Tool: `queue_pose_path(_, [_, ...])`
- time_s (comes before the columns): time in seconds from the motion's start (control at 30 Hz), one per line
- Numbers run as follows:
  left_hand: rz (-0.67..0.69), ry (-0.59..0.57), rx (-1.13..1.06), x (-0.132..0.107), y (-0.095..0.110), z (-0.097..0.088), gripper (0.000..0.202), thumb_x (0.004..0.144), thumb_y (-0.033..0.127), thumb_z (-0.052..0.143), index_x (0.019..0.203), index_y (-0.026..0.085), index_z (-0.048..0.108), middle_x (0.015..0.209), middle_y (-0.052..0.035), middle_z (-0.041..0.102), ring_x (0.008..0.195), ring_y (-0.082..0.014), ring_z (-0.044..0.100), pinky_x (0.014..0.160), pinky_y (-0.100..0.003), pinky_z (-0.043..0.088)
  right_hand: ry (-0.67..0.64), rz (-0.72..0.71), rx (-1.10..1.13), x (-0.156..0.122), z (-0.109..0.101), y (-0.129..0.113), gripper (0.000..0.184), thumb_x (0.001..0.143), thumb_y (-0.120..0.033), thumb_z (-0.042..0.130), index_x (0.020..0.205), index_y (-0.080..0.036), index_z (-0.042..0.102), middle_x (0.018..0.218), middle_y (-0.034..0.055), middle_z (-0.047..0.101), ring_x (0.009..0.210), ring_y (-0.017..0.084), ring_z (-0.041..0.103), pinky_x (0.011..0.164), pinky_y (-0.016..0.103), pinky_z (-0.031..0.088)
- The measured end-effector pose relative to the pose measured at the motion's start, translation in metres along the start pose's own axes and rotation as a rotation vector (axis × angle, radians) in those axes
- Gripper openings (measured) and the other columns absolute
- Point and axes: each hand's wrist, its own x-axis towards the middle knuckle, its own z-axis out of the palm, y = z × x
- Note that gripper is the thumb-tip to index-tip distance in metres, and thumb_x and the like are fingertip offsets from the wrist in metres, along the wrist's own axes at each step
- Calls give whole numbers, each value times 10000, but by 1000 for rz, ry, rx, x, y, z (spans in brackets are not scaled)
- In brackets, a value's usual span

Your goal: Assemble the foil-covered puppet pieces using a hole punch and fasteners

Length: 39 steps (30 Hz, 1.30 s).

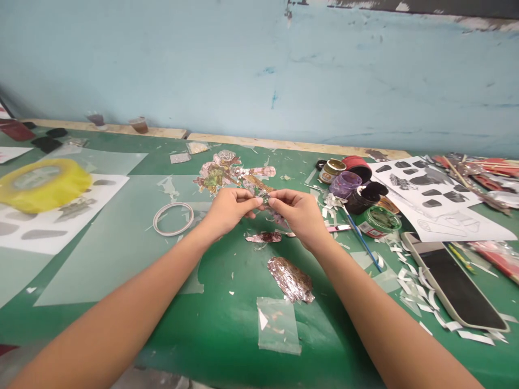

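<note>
- Left hand (229, 209), right hand (302, 214): our fingertips close together on one small glittering foil scrap (265, 199).
- Handling: we judge that light, even pressure serves best, since thin foil tears.
- Beyond: foil-collaged paper figure (227, 174).

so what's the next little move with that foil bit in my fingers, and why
Probably lower the small foil scrap onto the foil-covered figure just behind it. The left hand and right hand both pinch the scrap at their fingertips, off the green mat, and the figure, patched with similar foil, lies right beyond them.
</note>
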Motion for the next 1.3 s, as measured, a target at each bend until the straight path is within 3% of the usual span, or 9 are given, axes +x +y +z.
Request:
queue_pose_path(0.97, [96,4,121,-1,-1,-1,246,744,406,666,669,174,703,609,-26,690,564,-134,620,531,-234,415,-20,-36,-46,-1,-1,-1,301,664,-435,675,723,-141,642,641,6,598,541,79,412,514,237,347])
queue_pose_path(1.2, [66,35,60,-2,-3,3,231,711,384,694,643,163,692,647,-45,714,559,-135,623,545,-244,449,-64,-43,-47,2,-1,4,286,701,-422,657,764,-144,635,667,9,598,543,88,440,531,251,380])
queue_pose_path(1.3, [47,80,-36,1,-4,4,227,690,367,711,616,156,674,681,-59,729,544,-129,614,579,-261,485,1,-153,-180,0,-3,3,288,744,-395,627,900,-153,641,782,44,641,620,122,521,590,275,434])
